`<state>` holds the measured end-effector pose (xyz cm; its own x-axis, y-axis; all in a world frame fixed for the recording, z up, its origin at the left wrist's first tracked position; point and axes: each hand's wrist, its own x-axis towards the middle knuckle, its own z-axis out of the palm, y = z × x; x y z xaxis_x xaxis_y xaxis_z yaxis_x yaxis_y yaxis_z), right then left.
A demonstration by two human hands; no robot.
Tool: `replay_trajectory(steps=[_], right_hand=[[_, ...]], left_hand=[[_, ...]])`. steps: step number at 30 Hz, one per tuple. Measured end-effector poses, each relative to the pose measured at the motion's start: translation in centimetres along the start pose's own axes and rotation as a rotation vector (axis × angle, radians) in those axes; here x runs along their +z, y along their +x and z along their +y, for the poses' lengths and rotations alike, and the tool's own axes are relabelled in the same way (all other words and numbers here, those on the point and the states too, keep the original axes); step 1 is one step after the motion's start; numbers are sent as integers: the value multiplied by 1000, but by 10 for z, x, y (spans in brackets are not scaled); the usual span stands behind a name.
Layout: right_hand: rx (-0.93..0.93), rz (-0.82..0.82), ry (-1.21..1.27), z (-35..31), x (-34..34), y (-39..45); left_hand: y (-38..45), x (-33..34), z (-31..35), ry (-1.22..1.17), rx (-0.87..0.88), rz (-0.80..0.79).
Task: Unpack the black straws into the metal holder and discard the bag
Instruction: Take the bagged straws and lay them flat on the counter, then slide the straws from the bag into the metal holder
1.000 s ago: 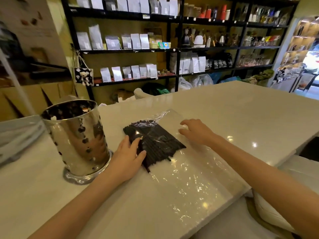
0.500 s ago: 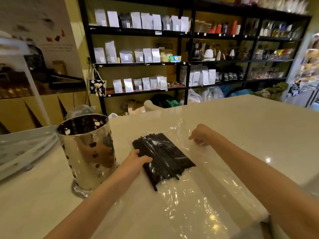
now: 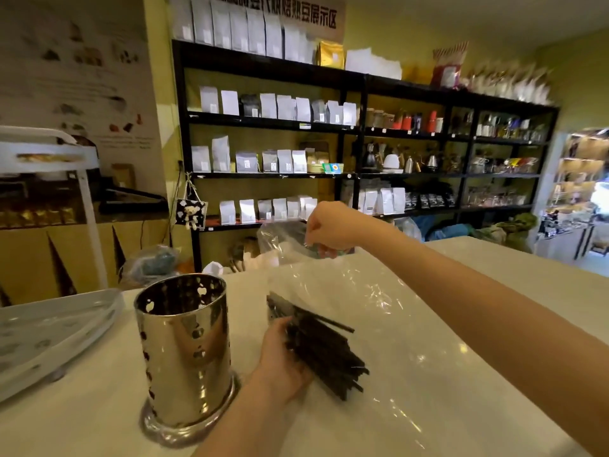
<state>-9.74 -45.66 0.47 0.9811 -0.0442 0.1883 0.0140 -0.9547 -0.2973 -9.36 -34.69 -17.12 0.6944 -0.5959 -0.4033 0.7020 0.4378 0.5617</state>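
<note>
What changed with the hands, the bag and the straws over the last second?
The right hand pinched the far end of the clear bag and lifted it off the counter. The left hand went from pressing flat on the black straws to gripping the bundle from its side. The metal holder stayed put, with no straws in it.

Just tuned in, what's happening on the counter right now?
A person is unpacking straws. The left hand grips the bundle of black straws low over the counter, while the right hand pinches the far end of the clear plastic bag and lifts it. The metal holder stands beside them, upright.
</note>
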Motion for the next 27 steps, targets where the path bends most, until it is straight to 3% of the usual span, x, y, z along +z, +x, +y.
replay_trajectory(steps=[4,8,12,17,20,23,27], right_hand=[[-67,199,-2,-10,-10,2],[-72,116,-25,-14,-9,2],[-67,343,226,-14,-26,1],[-90,393,425,-13,-50,-9],[-108,531,557,-8,-68,-9],[-109,604,716,-7,-76,0],[-130,600,821,-14,-70,13]], left_hand=[[1,-7,-1,0,-73,-18],[-11,-4,-3,-22,-142,-116],[-14,-1,-2,159,13,-56],[-23,16,6,-324,-21,-394],[-43,38,18,-350,108,-514],[-72,57,39,-288,265,-424],[-108,61,67,-115,316,-272]])
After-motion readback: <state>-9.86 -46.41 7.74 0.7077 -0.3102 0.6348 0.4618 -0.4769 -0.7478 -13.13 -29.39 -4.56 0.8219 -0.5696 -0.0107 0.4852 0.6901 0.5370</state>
